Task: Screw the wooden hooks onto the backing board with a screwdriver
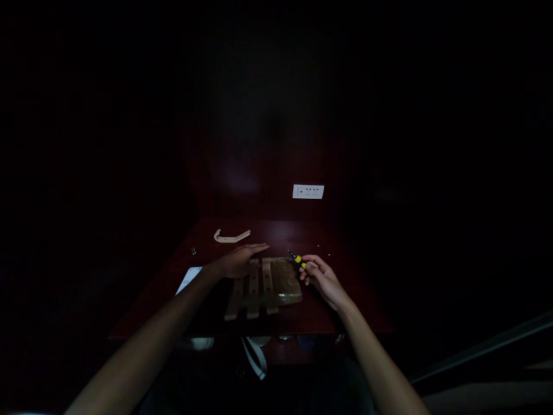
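Right hand (325, 282) grips yellow-black screwdriver (298, 259), tip off the wood; left hand (237, 263) straight-fingered, grasp unclear. Three wooden strips (253, 289) lined up at wrapped block (288, 280), no fastening visible; hooked piece (233, 238) lies apart

Leftmost slat (234, 302) partly behind left hand (237, 263), specks (329, 255) unidentifiable

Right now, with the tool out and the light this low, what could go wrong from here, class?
The yellow-and-black screwdriver in the right hand points towards the left hand's side, so a slip might nick that hand. The tiny pale pieces could be brushed aside and prove hard to find on the dim table.
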The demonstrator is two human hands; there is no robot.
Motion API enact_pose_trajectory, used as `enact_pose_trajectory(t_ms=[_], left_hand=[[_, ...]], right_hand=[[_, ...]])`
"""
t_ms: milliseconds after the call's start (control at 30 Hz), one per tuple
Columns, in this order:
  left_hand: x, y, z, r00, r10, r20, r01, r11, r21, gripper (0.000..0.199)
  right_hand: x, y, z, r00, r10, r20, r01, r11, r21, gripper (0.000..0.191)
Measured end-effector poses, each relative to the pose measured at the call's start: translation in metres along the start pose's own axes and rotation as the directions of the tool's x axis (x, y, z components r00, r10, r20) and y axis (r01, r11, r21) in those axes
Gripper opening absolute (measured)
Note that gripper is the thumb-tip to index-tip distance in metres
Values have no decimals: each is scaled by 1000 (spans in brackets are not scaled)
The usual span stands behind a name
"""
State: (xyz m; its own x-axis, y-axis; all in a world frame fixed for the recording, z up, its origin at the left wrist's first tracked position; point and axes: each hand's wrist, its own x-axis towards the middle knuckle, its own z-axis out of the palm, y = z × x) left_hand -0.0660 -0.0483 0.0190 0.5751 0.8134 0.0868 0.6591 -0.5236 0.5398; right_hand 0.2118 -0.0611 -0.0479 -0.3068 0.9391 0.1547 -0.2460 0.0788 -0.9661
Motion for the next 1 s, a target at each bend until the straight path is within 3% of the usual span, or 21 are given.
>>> enact_pose_trajectory(t_ms=[67, 133, 300, 400, 633, 800, 1000], left_hand=[[-5, 1, 4, 986, 44, -160, -31, 996, 86, 57], [-17, 4, 11, 965, 84, -248, -70, 995, 67, 51], [-49, 8, 32, 927, 42, -372, -22, 998, 59, 41], [-56, 8, 44, 900, 35, -435, 32, 989, 147, 45], [-68, 26, 65, 839, -16, -544, 158, 964, 215, 46], [-73, 37, 70, 818, -60, -572, 209, 958, 199, 46], [-75, 37, 74, 822, -94, -562, 233, 955, 181, 49]], right_hand=[[-8, 7, 3, 999, -3, -37, 2, 1000, -27, 26], [-14, 12, 5, 998, -17, -68, 13, 999, -50, 24], [-17, 19, 16, 990, -74, -123, 72, 997, -21, 21], [-21, 16, 32, 987, -104, -122, 87, 986, -140, 23], [-36, 3, 67, 985, -174, -1, 146, 832, -535, 21], [-30, -8, 72, 984, -174, 41, 158, 742, -651, 21], [-27, -28, 79, 966, -201, 165, 255, 612, -748, 18]])
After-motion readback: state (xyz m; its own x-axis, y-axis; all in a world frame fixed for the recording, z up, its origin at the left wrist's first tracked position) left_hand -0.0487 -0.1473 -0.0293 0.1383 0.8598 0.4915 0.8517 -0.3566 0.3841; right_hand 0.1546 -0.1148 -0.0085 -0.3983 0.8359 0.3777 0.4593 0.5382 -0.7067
